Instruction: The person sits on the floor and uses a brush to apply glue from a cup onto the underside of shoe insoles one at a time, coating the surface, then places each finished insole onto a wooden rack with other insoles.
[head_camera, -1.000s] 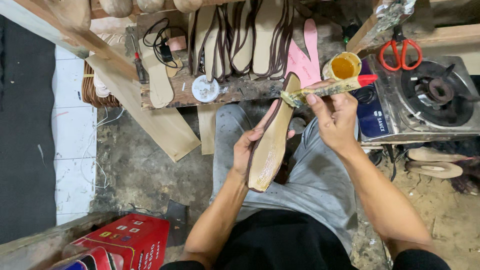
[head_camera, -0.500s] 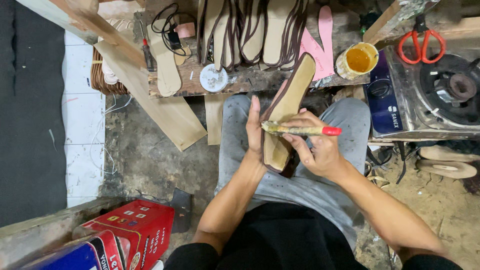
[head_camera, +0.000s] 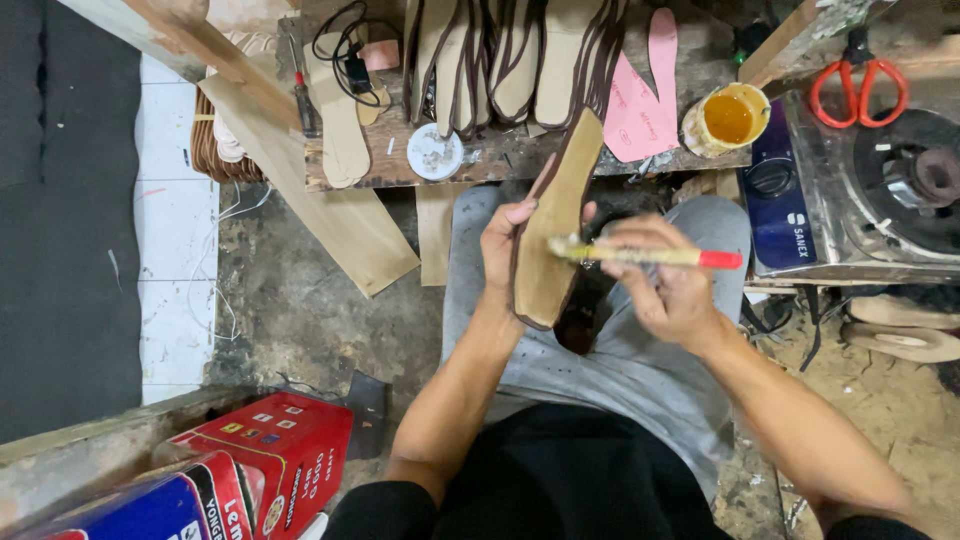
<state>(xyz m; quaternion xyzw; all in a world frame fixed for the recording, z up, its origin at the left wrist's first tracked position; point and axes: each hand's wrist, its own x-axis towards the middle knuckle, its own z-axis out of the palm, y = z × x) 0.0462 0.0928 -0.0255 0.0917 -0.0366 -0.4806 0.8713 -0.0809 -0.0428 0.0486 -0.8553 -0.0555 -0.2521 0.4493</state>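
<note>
Nearest you, at the lower left edge, sit two boxes: a red box (head_camera: 275, 455) and, closer still, a blue and red box (head_camera: 150, 510) cut off by the frame. Between them and your knees there is a strip of bare, stained floor (head_camera: 300, 310), the only open room on the left; to the right your leg runs close to the stove.

Above your lap, your left hand (head_camera: 510, 235) is closed around the near left edge of one tan shoe sole (head_camera: 555, 225), fingers wrapped behind it and thumb on the rim. The sole stands tilted, its narrow end pointing far toward the bench, its wide end near you; it has a dark brown border and a plain tan face. Your right hand (head_camera: 665, 285) is curled shut on one brush (head_camera: 640, 257) with a yellowish handle and red end; the bristle end lies across the sole's middle, touching it.

Farther off, the wooden bench (head_camera: 520, 160) edge is just beyond the sole's tip. On it lie a row of similar soles (head_camera: 500, 60), too overlapped to count, one pink sole pattern (head_camera: 645, 95), one round white lid (head_camera: 435, 152) and one glue pot (head_camera: 728, 118) with yellow liquid. At far right stands one gas stove (head_camera: 880, 190) with one pair of red scissors (head_camera: 858, 85) beside it.
</note>
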